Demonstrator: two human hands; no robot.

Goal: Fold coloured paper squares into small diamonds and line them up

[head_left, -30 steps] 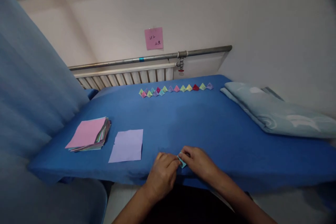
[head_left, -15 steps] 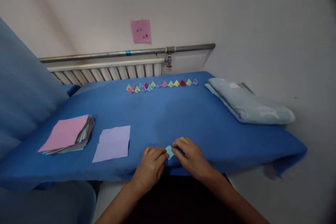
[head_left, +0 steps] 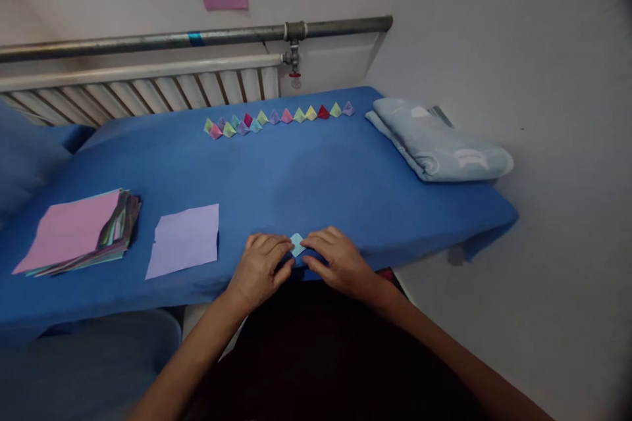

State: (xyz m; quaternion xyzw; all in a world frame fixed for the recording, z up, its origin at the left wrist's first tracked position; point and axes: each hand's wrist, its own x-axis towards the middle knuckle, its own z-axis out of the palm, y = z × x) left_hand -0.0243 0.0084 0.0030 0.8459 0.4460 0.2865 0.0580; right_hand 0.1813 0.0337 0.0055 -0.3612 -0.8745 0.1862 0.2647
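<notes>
Turquoise folded paper [head_left: 297,245]: at the near edge of the blue-covered bench [head_left: 320,191], between the two hands; one corner toward the radiator [head_left: 187,89], the opposite one toward the person; no clear long axis, the side corners being partly under fingers.
Left hand [head_left: 261,266]: partly open, fingertips on the left corner, thumb apart.
Right hand [head_left: 340,260]: partly open, fingertips at the right corner, thumb apart.
Two-sided hold: probably for keeping so small a piece flat and square to the body.
Lilac sheet [head_left: 185,241]: flat, beside the left hand, probably for easy reach.
Paper stack [head_left: 76,230]: farther left, pink on top, edges uneven.
Diamond-shaped folded pieces [head_left: 299,115]: along the far side, long axis left to right, doubled at the left end; probably set well apart to spare working room.
Folded blanket [head_left: 444,145]: at the right end, beside the wall.
</notes>
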